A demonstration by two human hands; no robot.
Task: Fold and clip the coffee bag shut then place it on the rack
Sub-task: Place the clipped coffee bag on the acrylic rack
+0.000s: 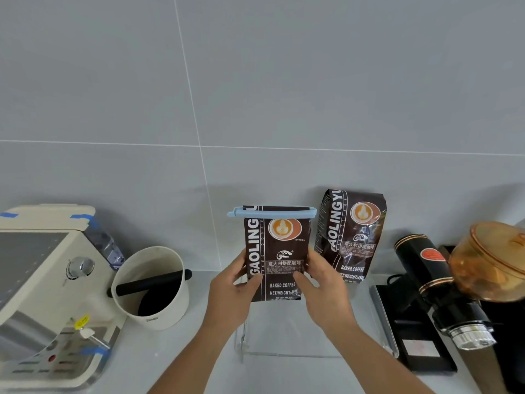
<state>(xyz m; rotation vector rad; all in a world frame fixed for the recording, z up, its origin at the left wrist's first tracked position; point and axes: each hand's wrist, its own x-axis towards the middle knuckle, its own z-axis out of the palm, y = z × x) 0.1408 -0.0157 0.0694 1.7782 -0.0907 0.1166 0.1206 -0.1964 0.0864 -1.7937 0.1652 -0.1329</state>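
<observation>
Dark brown foil coffee bag (277, 260) upright, top folded, pale blue plastic clip (271, 213) across it: sealing done. Left hand (231, 288) and right hand (324, 288) grip pinching its sides above clear acrylic rack (284, 331) on desk. Placement remains.

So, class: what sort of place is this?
Probably a home or café coffee corner: an espresso machine, a coffee grinder and a knock box on a counter against a tiled wall.
</observation>
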